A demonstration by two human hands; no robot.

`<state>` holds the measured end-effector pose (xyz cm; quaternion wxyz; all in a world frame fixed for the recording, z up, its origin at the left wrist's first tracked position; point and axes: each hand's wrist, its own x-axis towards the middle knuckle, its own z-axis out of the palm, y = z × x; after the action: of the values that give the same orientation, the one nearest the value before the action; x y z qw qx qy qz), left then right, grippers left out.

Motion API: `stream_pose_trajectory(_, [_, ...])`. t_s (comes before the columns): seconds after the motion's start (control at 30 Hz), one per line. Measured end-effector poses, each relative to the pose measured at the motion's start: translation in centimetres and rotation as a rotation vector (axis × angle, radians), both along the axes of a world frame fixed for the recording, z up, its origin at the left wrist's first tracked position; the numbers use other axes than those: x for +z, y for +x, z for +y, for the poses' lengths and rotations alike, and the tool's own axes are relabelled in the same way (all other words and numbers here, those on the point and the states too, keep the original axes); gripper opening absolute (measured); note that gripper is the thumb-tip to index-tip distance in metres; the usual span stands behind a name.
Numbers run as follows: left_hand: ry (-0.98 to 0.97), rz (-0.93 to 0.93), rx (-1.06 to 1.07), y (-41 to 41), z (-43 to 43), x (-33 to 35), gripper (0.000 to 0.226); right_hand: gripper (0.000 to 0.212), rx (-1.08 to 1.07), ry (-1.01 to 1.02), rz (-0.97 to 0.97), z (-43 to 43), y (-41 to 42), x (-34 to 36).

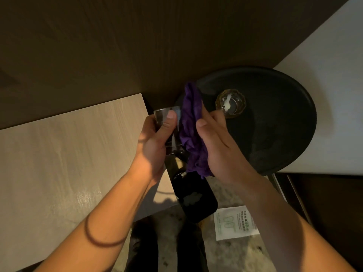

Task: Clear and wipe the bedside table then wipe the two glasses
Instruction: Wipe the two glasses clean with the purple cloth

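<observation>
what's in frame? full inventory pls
glass: 1, clear, held in left hand
glass on tray: 1, clear, upright, whitish residue inside
cloth: 1, purple, in right hand, pressed against the held glass
tray: 1, black, round, on white surface
table: 1, light wood, left
card: 1, white with green print, on floor
dark object: 1, black, below hands; cannot identify
left hand: 1, gripping glass
right hand: 1, gripping cloth

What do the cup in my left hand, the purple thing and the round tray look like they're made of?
Cup: clear glass, the thumb shows through it.
Purple thing: soft cloth, crumpled into folds.
Round tray: dark, matte, faintly mottled; possibly coated metal or stone, hard to tell.
</observation>
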<state>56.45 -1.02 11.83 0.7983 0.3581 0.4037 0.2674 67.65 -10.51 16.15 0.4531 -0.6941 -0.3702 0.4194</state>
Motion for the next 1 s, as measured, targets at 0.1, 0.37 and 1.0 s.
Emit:
stream_pose_trajectory(0.1, [-0.059,-0.002,-0.002,0.2,0.3,0.7,0.071,0.055,0.055,0.024,-0.311,-0.6,0.8,-0.2])
stream_pose_trajectory(0.37, [0.01,0.014,-0.019,1.4,-1.0,2.0,0.058,0.054,-0.224,0.141,-0.369,0.5,-1.4,-1.6])
stream_pose_trajectory(1.0, [0.096,-0.014,-0.163,2.7,-1.0,2.6,0.062,0.042,-0.47,0.209,-0.237,0.1,-1.5,-2.5])
